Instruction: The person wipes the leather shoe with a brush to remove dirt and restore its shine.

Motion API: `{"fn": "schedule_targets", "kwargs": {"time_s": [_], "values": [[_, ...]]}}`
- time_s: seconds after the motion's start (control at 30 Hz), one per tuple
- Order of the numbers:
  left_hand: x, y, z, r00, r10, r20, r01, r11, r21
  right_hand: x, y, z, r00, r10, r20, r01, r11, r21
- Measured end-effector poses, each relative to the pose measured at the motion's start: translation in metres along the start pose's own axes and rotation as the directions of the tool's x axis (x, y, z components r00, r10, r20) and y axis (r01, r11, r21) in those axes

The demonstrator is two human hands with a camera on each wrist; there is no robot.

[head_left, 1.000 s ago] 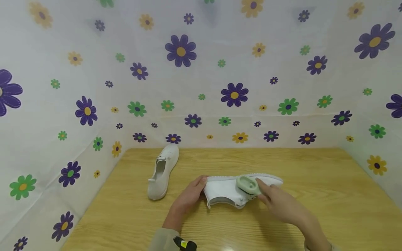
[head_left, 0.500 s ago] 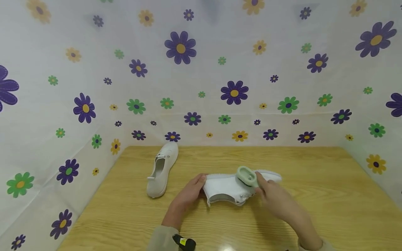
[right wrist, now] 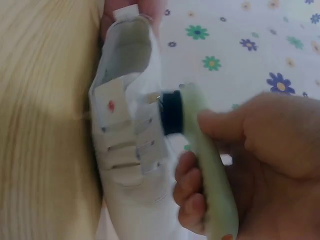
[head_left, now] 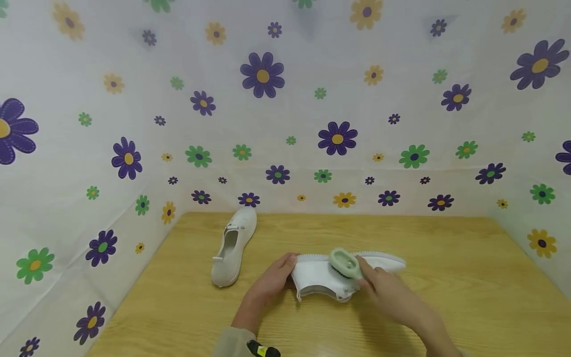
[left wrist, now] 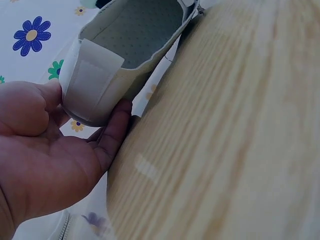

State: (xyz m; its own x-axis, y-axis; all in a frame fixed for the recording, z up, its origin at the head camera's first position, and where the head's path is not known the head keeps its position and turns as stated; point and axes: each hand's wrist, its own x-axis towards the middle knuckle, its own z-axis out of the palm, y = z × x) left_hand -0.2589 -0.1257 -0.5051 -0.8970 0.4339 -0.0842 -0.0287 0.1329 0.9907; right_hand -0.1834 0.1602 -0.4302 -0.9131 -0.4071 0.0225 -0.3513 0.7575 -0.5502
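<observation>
A white shoe point(head_left: 312, 271) lies on its side on the wooden table, its sole edge toward the back and its opening toward me. My left hand point(head_left: 273, 277) grips the heel; the left wrist view shows the thumb on one side of the heel point(left wrist: 92, 80) and fingers on the other. My right hand point(head_left: 392, 292) holds a pale green brush point(head_left: 345, 263) by its handle, fingers curled round it in the right wrist view. The brush's dark bristles point(right wrist: 171, 112) meet the shoe's upper side, near the laced front.
A second white shoe point(head_left: 234, 248) stands upright at the back left of the wooden table point(head_left: 187, 317), its toe pointing to the back. Flower-printed white sheeting point(head_left: 294, 109) encloses the back and both sides.
The brush rises toward the sole edge, then comes back down and shifts left along the shoe's side toward the heel. My left hand keeps its hold; the view tilts slightly.
</observation>
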Motion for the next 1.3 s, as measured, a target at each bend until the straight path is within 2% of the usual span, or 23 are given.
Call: {"fn": "schedule_targets", "kwargs": {"time_s": [0.1, 0.27, 0.43, 0.63, 0.8, 1.0, 1.1, 1.2, 1.23, 1.3], "values": [[0.0, 0.0, 0.0, 1.0, 0.007, 0.0, -0.007, 1.0, 0.007, -0.001, 0.0, -0.003, 0.999, -0.004, 0.041, 0.003, 1.0, 0.027], [-0.001, -0.002, -0.001, 1.0, -0.005, 0.007, 0.004, 1.0, 0.008, -0.001, -0.001, 0.003, 0.995, 0.089, -0.048, -0.089, 0.996, -0.01], [-0.003, -0.005, 0.001, 1.0, 0.003, 0.012, -0.003, 1.0, 0.029, -0.002, -0.003, 0.007, 0.999, 0.026, 0.025, -0.026, 1.0, 0.004], [-0.003, -0.005, -0.001, 1.0, 0.01, -0.002, -0.01, 0.999, 0.041, 0.0, -0.004, 0.007, 0.995, 0.088, -0.049, -0.088, 0.996, -0.007], [-0.004, -0.003, -0.002, 1.0, 0.009, -0.008, -0.008, 1.0, 0.028, 0.0, -0.006, 0.006, 0.999, 0.0, 0.047, -0.002, 0.999, 0.052], [-0.005, -0.004, 0.001, 1.0, -0.011, -0.011, 0.011, 1.0, -0.009, -0.002, -0.006, 0.008, 0.997, 0.067, -0.048, -0.067, 0.998, 0.003], [-0.006, -0.004, 0.002, 1.0, -0.016, -0.014, 0.016, 1.0, -0.015, 0.0, -0.01, 0.014, 1.0, 0.023, -0.002, -0.023, 1.0, 0.016], [-0.005, -0.004, 0.001, 1.0, -0.013, -0.014, 0.013, 1.0, -0.007, -0.001, -0.012, 0.012, 0.999, -0.019, 0.05, 0.016, 0.998, 0.057], [-0.004, -0.003, 0.001, 1.0, -0.01, -0.012, 0.01, 1.0, -0.003, -0.002, -0.012, 0.01, 0.999, -0.021, 0.041, 0.019, 0.999, 0.051], [-0.004, -0.002, -0.001, 1.0, -0.008, -0.01, 0.008, 1.0, 0.012, -0.003, -0.012, 0.007, 1.0, 0.028, 0.002, -0.028, 0.999, 0.034]]}}
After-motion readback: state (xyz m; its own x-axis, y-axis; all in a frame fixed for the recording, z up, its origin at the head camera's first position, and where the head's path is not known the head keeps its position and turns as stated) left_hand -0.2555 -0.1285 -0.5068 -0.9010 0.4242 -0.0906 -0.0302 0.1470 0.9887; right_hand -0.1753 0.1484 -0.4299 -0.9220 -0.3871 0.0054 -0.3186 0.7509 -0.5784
